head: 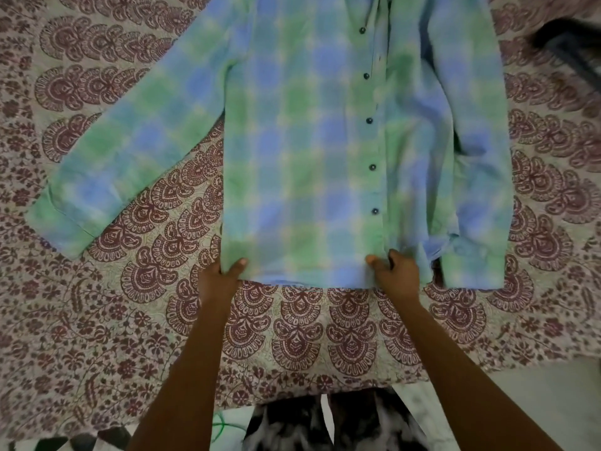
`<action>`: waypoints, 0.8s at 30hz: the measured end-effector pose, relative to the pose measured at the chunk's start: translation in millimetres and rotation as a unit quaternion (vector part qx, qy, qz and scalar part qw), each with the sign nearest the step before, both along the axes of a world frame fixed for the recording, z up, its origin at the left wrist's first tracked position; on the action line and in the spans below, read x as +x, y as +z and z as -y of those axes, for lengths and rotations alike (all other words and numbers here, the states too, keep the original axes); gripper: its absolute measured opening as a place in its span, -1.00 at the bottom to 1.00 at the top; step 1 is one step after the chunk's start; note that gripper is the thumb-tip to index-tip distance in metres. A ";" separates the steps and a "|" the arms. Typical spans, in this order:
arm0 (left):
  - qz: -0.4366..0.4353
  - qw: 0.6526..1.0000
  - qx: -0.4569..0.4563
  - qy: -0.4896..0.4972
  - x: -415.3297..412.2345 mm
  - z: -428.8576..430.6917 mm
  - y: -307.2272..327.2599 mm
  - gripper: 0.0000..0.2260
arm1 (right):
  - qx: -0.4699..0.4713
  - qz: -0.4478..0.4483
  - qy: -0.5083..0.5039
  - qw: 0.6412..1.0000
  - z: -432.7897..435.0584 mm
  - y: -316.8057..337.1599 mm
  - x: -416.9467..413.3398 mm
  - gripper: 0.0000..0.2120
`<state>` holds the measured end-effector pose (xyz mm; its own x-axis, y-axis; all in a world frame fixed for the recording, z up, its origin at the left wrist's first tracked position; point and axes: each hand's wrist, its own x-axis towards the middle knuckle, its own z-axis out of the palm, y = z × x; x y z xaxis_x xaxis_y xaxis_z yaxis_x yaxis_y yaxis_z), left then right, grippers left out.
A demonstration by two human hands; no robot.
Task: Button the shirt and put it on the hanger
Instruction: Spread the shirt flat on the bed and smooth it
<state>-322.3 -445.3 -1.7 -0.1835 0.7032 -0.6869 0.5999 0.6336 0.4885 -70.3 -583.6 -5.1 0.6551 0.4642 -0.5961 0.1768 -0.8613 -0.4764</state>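
The green and blue checked shirt lies front up on the printed bedspread, its hem towards me. My left hand grips the hem at its left corner, thumb on top of the cloth. My right hand pinches the hem just below the row of dark buttons. One sleeve spreads out to the left; the other sleeve lies along the shirt's right side.

Near side: maroon-and-cream paisley bedspread bare below the hem.
Left: bare wedge between sleeve and body of green-and-blue checked shirt.
Far right: blurred dark object occupies the corner.
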 end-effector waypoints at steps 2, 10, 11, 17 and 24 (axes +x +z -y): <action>-0.069 0.996 0.033 -0.045 4.3 0.9 -0.8 -0.68 | -0.018 0.030 0.005 0.999 -2.6 -0.1 -6.3 -0.69; -0.235 0.937 0.210 -0.149 41.7 20.8 18.5 -0.65 | 0.151 0.152 -0.013 0.977 25.9 7.4 16.1 -0.78; -0.213 0.932 0.236 -0.174 55.6 30.6 21.0 -0.70 | 0.167 0.164 -0.015 0.972 36.5 9.8 27.6 -0.78; -0.041 0.924 0.263 -0.273 161.3 79.9 25.7 -0.88 | 0.110 0.261 -0.059 0.957 74.1 12.6 98.7 -0.62; 0.089 0.886 0.222 -0.396 268.0 91.8 8.0 -0.71 | -0.111 0.158 -0.131 0.972 81.9 -2.2 144.4 -0.21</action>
<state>-54.3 -537.1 6.2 0.5723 0.7709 -0.2795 0.6599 -0.2307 0.7150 74.0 -665.6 -7.2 0.8999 0.1398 -0.4130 0.0448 -0.9719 -0.2313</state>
